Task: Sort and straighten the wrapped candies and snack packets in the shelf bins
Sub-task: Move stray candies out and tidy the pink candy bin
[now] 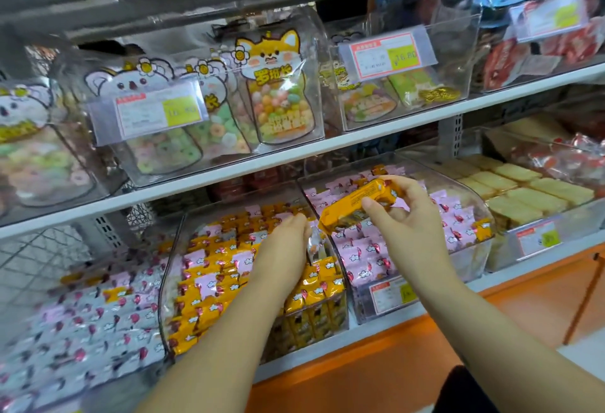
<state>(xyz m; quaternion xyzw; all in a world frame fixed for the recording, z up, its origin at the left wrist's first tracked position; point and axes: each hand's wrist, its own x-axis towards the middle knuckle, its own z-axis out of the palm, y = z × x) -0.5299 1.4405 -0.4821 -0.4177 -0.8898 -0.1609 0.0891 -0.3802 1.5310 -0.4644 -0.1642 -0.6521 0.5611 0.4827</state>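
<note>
Orange packet [358,204], glossy, oblong, pinched in right hand [409,219]

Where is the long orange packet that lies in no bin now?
In the head view, right of centre: the right hand holds the long orange packet above the bin of pink candies, just right of the left hand.

Here's the left hand [288,239] and the right hand [402,222], bare forearms behind each. Back behind the right hand, under its forearm, there's black clothing [465,393].
</note>
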